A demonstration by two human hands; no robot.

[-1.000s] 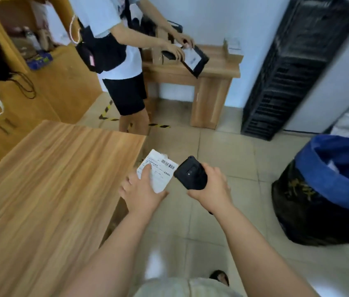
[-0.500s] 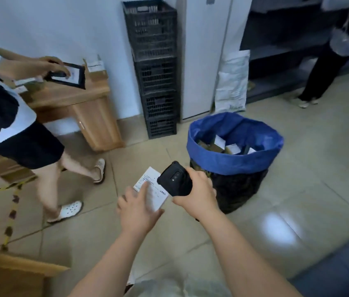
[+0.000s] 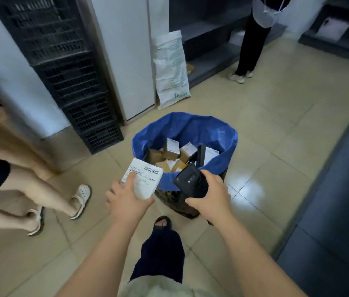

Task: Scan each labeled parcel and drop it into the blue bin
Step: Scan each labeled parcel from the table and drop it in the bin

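My left hand (image 3: 126, 199) grips a small white parcel (image 3: 144, 180) with a barcode label facing up, just left of the blue bin's near rim. My right hand (image 3: 211, 195) holds a black handheld scanner (image 3: 190, 181) over the bin's near edge. The blue bin (image 3: 227, 155), a blue liner over a dark body, stands on the tiled floor right in front of me. Inside it lie several brown boxes and white labeled parcels (image 3: 172, 152).
A stack of black crates (image 3: 68, 71) stands at the left by a white cabinet (image 3: 126, 50). A white sack (image 3: 172, 67) leans on the wall behind the bin. One person's legs (image 3: 32, 189) are close at my left; another person (image 3: 252, 39) stands at the far shelves. A dark mat (image 3: 330, 221) lies right.
I have turned away from the wooden table and come up to the blue bin, which now lies directly below my hands. The parcel and scanner stay in the same hands.
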